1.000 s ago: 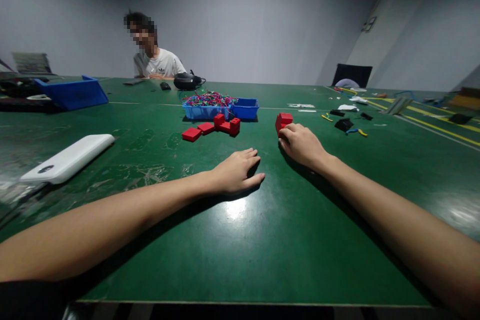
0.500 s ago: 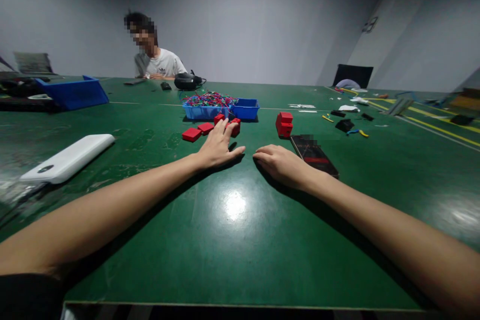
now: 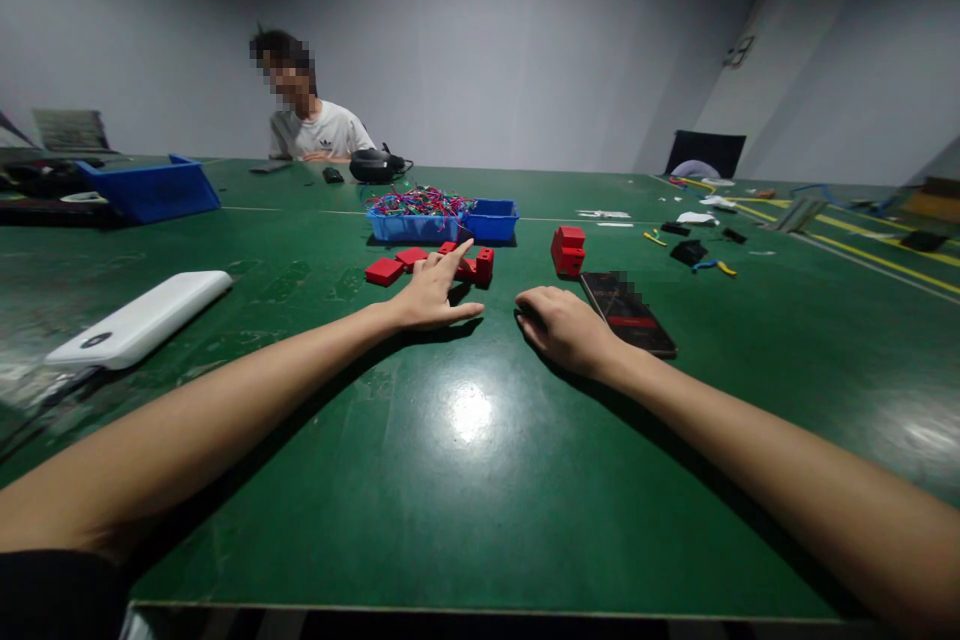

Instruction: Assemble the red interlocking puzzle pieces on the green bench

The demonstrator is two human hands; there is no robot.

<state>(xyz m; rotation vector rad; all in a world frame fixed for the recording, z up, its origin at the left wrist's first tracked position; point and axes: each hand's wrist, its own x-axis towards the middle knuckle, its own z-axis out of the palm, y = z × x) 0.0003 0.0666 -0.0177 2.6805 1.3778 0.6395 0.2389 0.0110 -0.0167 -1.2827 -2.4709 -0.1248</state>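
My left hand (image 3: 431,292) lies on the green table (image 3: 480,480) with its fingers spread, the fingertips touching a cluster of small red blocks (image 3: 472,266). Two flat red pieces (image 3: 384,270) sit just left of them. My right hand (image 3: 564,326) rests on the table with its fingers curled under, nothing visible in it, beside a dark phone (image 3: 628,313). A stack of red blocks (image 3: 568,250) stands apart, beyond the phone.
Two blue trays sit behind the blocks, one heaped with coloured wires (image 3: 417,210), one low (image 3: 491,218). A white power bank (image 3: 139,317) lies at left, a big blue bin (image 3: 150,188) far left. Small parts litter the right side (image 3: 694,250). A person sits across the table (image 3: 319,128).
My right hand left the red stack and drew back leftward, uncovering the phone. My left hand reached forward to the red block cluster and nudged the blocks slightly right.
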